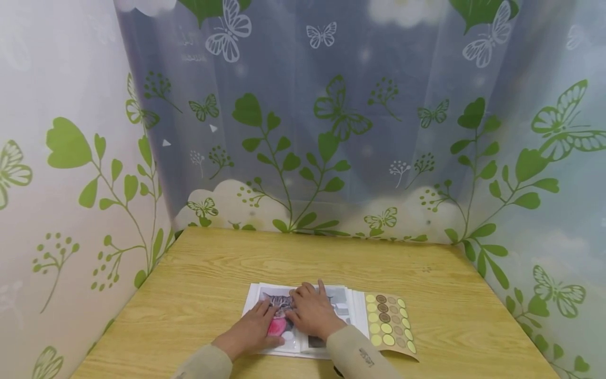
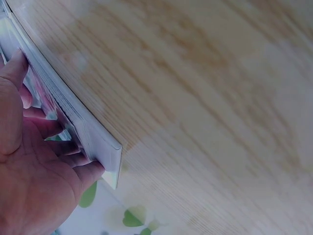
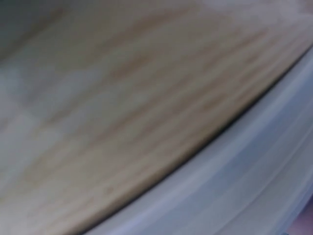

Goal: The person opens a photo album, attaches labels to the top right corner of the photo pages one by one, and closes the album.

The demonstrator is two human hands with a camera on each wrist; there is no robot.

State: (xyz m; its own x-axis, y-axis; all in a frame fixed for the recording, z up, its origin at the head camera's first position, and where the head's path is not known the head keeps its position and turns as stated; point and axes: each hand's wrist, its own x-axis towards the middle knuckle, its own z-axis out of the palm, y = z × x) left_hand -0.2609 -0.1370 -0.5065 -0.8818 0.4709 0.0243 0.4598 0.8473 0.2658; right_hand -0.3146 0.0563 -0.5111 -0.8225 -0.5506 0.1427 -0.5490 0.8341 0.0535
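An album point(image 1: 303, 350) lies open, with thick white pages under clear sleeves. Its left page carries a cat picture point(image 1: 276, 327) with a pink patch, partly covered by the hands. My left hand point(image 1: 254, 325) rests on that page, fingers spread toward the cat. In the left wrist view the left hand's fingers reach over the edge of the album point(image 2: 105, 142). My right hand point(image 1: 313, 310) lies across the middle of the album, its fingers bent down onto the cat picture near the left fingertips. A grey picture point(image 1: 342, 301) shows beside it on the right page.
A tan sheet with yellow and brown round stickers point(image 1: 388, 321) lies against the album's right side, its near corner curling up. The wooden table point(image 1: 189, 279) is enclosed by curtains point(image 1: 293, 158) printed with leaves and butterflies. The right wrist view is blurred.
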